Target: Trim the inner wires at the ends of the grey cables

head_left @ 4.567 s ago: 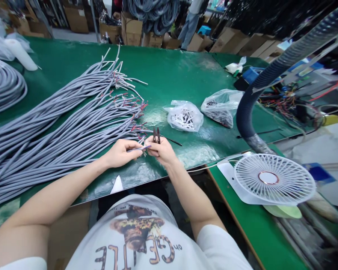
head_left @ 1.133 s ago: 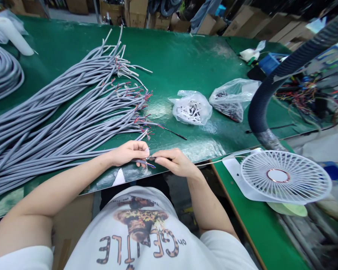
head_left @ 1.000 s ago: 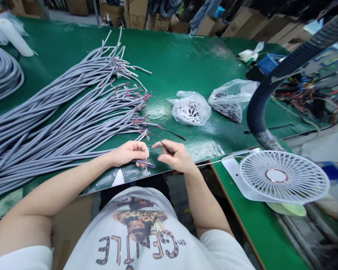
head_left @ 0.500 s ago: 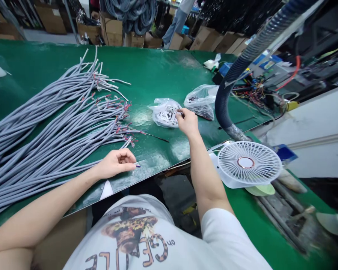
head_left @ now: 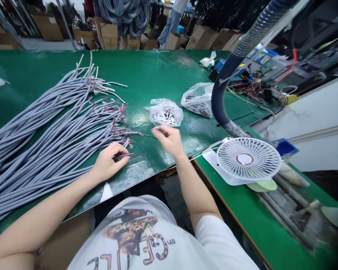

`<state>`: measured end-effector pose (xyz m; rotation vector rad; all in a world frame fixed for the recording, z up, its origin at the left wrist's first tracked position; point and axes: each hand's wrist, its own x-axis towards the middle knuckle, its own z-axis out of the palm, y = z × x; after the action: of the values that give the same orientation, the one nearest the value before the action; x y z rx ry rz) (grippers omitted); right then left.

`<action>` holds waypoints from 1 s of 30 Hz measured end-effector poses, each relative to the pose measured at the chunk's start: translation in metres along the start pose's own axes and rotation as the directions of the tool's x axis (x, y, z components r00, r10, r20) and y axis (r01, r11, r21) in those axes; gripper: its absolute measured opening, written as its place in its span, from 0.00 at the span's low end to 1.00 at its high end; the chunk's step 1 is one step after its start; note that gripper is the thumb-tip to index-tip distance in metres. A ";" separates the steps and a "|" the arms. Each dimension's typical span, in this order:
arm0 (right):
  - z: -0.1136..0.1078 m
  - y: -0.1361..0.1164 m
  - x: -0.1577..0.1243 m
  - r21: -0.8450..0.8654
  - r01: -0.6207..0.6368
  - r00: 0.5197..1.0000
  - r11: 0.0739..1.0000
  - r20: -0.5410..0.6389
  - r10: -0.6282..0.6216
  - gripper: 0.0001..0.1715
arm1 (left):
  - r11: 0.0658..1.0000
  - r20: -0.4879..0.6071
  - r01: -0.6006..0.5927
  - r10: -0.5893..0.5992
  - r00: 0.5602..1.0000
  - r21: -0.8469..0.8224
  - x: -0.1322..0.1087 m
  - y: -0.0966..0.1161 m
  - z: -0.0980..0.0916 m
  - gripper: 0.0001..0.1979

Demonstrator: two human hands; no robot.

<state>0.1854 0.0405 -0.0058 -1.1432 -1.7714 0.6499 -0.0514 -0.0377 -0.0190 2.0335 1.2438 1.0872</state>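
"One gray cable (head_left: 122,155) is in your left hand (head_left: 108,160), isn't it?"

"Yes. Your thumb and fingers are closed on it, over the near part of the green table (head_left: 154,71), and a blue-violet wire (head_left: 131,154) pokes out past your fingertips, toward your right."

"And your right hand (head_left: 169,139)?"

"You have it just on your side of a clear bag (head_left: 155,106) of small black and white pieces (head_left: 169,115), fingers bent, thumb close to them. Whether you grip anything there, I cannot tell."

"What about that thin dark rod (head_left: 149,135)?"

"It runs from the cable ends toward your right fingertips; whether you touch it is unclear."

"What else is around you?"

"A big bundle of gray cables (head_left: 87,127) spreads to your left, red wires (head_left: 122,108) showing at many ends. A second bag (head_left: 204,90) lies beyond the first, beside a ribbed hose (head_left: 221,90). Farther right is a white fan (head_left: 249,159)."
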 end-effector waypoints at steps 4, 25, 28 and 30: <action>0.043 -0.030 -0.034 0.213 0.004 0.987 0.977 0.156 -0.038 0.12 | 0.993 -0.067 0.089 -0.094 0.993 -0.072 0.002 -0.001 -0.003 0.03; 0.086 -0.042 -0.039 0.578 -0.256 0.965 0.775 0.195 0.174 0.10 | 0.742 -0.018 0.285 -0.371 0.929 -0.607 0.007 0.003 -0.007 0.13; 0.090 -0.042 -0.039 0.622 -0.278 0.960 0.732 0.190 0.204 0.11 | 0.716 -0.009 0.298 -0.391 0.920 -0.631 0.006 0.002 -0.007 0.11; 0.093 -0.042 -0.038 0.644 -0.278 0.961 0.713 0.187 0.205 0.11 | 0.710 -0.007 0.310 -0.405 0.914 -0.632 0.006 0.002 -0.007 0.10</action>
<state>0.0909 -0.0085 -0.0305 -0.8365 -1.2795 1.3972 -0.0549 -0.0334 -0.0120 1.1678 1.0889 1.2530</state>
